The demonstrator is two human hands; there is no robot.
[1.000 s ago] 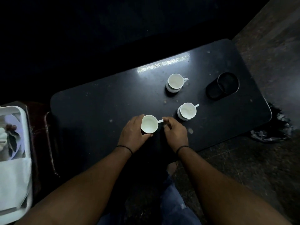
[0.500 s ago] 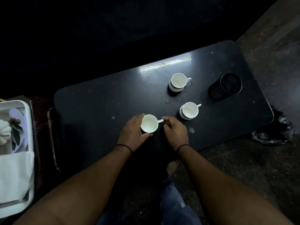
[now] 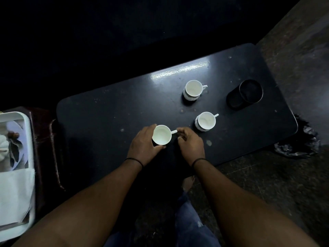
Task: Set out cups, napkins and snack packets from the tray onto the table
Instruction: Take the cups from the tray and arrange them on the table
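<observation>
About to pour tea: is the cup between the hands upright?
Upright: the cup shows its open round rim and pale inside, handle sideways.

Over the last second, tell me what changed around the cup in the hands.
Nothing visibly changed. The left hand still cups the nearest cup, and the right hand stays at its handle. The other two cups and the tray keep their places; only the camera shifted slightly.

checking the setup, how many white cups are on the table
3: one far cup, one right cup, one near cup between the left hand and right hand. The tray may hide more.
</observation>
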